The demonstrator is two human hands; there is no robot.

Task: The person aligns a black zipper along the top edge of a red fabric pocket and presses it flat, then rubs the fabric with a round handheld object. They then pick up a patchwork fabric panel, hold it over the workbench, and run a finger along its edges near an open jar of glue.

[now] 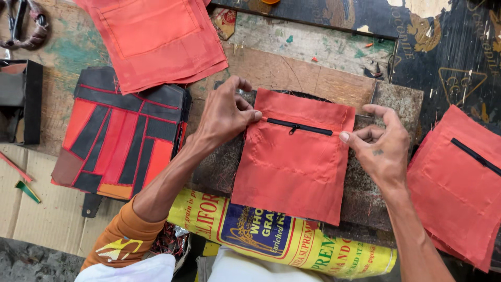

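Observation:
A red fabric panel point(292, 167) with a black zipper point(298, 127) sewn across its upper part lies flat on a worn dark work slab point(360, 193). My left hand point(225, 112) pinches the panel's upper left edge beside the zipper's end. At the opposite edge, my right hand point(383, 143) holds the cloth by the zipper's other end, thumb pressed on it. The zipper is closed, with its pull near the middle.
A stack of plain red panels point(156, 39) lies at the upper left. Beneath it sits a red-and-black patchwork piece point(117, 143). More red zippered panels point(459, 183) pile at the right. A yellow printed sack point(282, 237) hangs at the near edge. Scissors point(23, 21) rest at top left.

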